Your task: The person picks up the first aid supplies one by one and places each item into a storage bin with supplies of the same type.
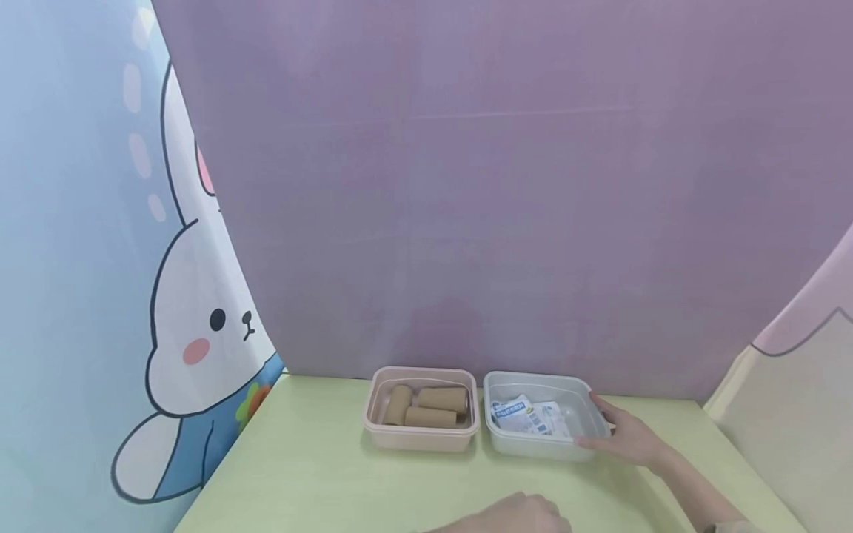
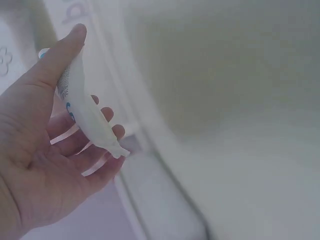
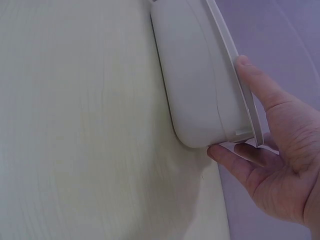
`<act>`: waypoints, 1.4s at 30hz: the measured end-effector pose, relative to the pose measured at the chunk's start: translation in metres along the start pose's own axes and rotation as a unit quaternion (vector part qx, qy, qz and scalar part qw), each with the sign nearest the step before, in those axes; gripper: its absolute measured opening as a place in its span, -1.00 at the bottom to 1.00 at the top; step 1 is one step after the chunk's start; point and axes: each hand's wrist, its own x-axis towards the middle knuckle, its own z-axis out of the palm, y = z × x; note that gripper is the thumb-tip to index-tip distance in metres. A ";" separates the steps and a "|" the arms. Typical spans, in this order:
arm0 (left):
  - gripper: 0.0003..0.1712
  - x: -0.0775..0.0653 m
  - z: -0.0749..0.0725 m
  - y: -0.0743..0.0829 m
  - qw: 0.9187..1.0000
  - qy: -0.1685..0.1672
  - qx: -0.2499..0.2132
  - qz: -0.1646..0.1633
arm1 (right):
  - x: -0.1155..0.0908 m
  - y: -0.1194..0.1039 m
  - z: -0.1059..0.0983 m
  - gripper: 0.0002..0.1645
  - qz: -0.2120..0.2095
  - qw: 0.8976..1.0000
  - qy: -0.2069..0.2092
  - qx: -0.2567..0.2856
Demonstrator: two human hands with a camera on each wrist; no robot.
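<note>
In the left wrist view my left hand [image 2: 55, 130] holds a small white plastic packet [image 2: 87, 112] with blue print, thumb on one side and fingers on the other. The head view shows only the back of that hand at the bottom edge, and the packet is hidden there. My right hand [image 1: 629, 438] grips the right end of a white plastic basin [image 1: 533, 446]. Its thumb lies at the rim and its fingers reach round the end wall, as the right wrist view shows. Several white and blue packets [image 1: 520, 416] lie inside the basin.
Left of the white basin stands a pink basin [image 1: 421, 440] with 3 brown cylinders [image 1: 429, 417] in it. Both are on a pale yellow table [image 1: 300, 459], close to its back edge. A purple curtain [image 1: 466, 222] hangs behind, and a rabbit-print cloth [image 1: 193, 311] hangs at the left.
</note>
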 end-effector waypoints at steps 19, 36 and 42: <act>-0.12 0.053 -0.082 -0.097 0.964 0.043 0.099 -0.245 | -0.004 0.006 -0.006 0.30 -0.017 1.000 0.012 -0.017; -0.04 0.068 -0.052 -0.122 0.941 0.042 0.077 -0.327 | 0.019 -0.004 0.016 0.34 -0.024 0.999 -0.029 0.018; 0.00 0.089 -0.047 -0.112 0.946 0.022 0.142 -0.292 | 0.008 0.010 0.001 0.30 -0.029 0.999 -0.012 -0.039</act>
